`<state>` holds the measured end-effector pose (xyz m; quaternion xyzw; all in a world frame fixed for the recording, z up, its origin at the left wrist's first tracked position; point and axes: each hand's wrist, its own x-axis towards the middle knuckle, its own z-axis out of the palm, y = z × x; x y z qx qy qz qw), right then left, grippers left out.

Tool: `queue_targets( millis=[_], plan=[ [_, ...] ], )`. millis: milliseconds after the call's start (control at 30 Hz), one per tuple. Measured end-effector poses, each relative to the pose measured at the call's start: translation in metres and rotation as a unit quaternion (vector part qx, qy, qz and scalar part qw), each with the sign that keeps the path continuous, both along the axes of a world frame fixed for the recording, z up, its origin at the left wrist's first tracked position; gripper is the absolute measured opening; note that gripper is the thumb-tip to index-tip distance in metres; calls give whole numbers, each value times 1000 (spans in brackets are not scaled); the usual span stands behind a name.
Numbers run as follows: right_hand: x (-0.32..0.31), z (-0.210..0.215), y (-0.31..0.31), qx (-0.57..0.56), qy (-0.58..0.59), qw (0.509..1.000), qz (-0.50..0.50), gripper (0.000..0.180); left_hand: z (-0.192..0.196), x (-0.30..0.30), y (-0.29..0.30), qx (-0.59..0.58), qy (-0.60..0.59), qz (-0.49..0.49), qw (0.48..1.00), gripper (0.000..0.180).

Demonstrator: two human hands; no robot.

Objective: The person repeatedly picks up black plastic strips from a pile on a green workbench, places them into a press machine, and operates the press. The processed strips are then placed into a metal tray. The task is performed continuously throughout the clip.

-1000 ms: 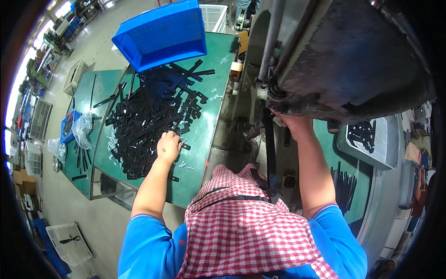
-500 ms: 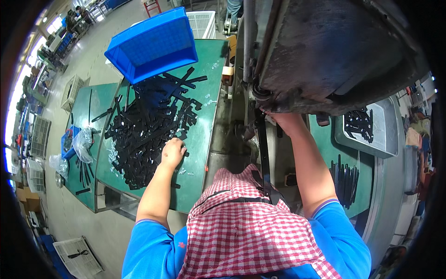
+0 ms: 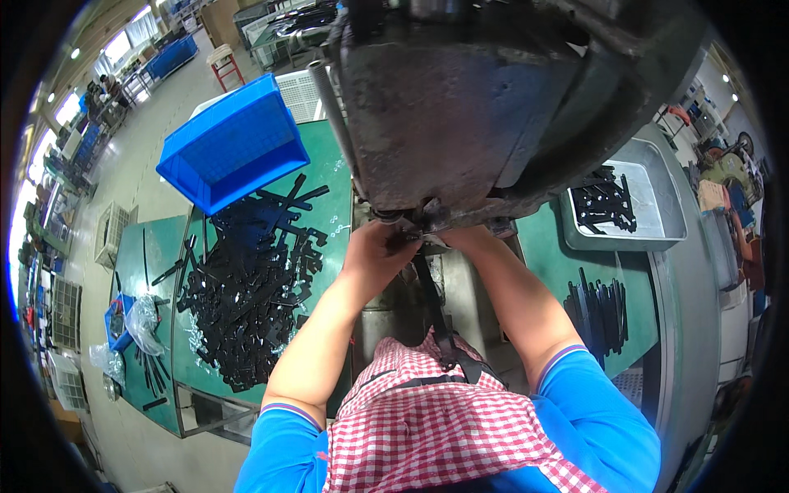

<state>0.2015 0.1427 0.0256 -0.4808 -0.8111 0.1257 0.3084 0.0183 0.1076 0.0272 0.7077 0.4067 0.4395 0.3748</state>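
Note:
My left hand (image 3: 379,253) is raised to the underside of a big dark metal machine head (image 3: 460,123). Its fingers are curled and closed, but what they hold is hidden. Close beside it, my right hand (image 3: 471,240) reaches under the same machine, with its fingertips out of sight behind the metal. A long black strip (image 3: 433,304) runs from between the hands down to my red checked apron (image 3: 427,411). To the left, a heap of black metal strips (image 3: 246,287) covers much of a green table (image 3: 325,164).
A blue crate (image 3: 234,144) is tipped over the heap's far end. At right, a grey tray (image 3: 662,205) holds black parts, with a row of black bars (image 3: 598,316) nearer me. A blue bin (image 3: 119,320) and plastic bags (image 3: 144,320) lie far left.
My left hand has left the heap and moved right, up to the machine beside my right hand. The whole view has shifted, with the machine now nearer its middle.

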Motion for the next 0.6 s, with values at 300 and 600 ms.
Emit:
queue_targets(
  millis=[300,600],
  plan=[
    [-4,28,-16,-17,9,1000,-7,19,-6,8,-31,-141,-26,82,986,34],
    [2,8,-9,-4,44,998,46,20,-37,0,-59,-455,-205,-138,855,24]
  ],
)
